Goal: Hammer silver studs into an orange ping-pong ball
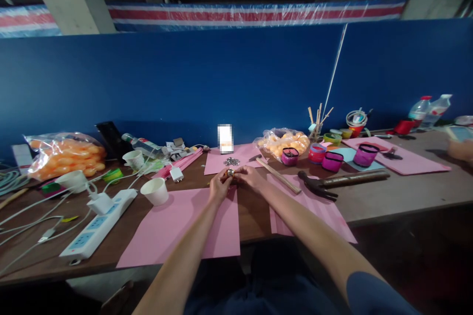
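Note:
In front of me, my left hand (220,183) and my right hand (248,177) meet over the table, their fingers closed from both sides on a small shiny gold-coloured round piece (230,173). Its exact kind is too small to make out. Just beyond my fingertips, a heap of small silvery metal parts (231,161) lies on a pink sheet (214,166). Under my left wrist is another pink sheet (177,226). A small hammer (281,177) with a wooden handle lies right of my right hand, and farther right rests a claw hammer (347,178).
Left are a white paper cup (154,192), a power strip (99,226) with cables and a bag of orange pieces (66,155). Several purple-banded containers (332,161), another orange-filled bag (286,140) and bottles (421,108) stand right. A blue partition (221,74) closes off the back.

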`<state>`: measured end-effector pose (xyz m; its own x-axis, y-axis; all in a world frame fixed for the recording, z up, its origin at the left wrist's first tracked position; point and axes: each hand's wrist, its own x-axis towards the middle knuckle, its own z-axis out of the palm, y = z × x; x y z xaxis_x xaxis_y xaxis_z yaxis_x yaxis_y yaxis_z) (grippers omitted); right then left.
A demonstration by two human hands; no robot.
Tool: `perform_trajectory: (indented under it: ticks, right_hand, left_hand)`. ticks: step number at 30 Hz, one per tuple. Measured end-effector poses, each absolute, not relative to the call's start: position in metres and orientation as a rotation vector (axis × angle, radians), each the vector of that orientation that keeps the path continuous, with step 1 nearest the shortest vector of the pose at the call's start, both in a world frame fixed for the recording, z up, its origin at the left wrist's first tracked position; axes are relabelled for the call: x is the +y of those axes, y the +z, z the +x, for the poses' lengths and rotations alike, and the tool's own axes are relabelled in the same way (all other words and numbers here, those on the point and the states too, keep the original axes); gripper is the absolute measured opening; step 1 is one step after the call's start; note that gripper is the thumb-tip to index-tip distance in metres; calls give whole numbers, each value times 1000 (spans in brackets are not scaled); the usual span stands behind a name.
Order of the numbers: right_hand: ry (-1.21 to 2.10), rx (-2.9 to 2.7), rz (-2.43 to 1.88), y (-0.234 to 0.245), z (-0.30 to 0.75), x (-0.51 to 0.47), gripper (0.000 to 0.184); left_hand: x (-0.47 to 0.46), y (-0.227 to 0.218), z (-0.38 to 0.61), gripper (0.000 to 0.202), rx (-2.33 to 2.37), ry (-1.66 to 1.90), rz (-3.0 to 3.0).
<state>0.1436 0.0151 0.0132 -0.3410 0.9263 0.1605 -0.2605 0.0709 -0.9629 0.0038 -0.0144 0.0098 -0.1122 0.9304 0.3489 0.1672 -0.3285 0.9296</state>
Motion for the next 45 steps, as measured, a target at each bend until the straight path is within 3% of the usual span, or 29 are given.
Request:
perform_trajectory:
  ticks: [21,34,39,45]
  right_hand:
    - [1253,-1457,-841,25,141,3,29]
    - [663,-1883,-1356,80,184,-1,26]
    - [349,-2025,-1758,70,233,-9,41]
    - [168,-2128,-1895,60,250,-13,24]
  left_hand:
    - [-17,16,4,39,1285,1534,1501]
    - [-19,15,8,41,1241,1559,1416]
    - [-17,15,7,48,1265,1588,1426]
    - [-14,11,5,44,1321,1619,1455]
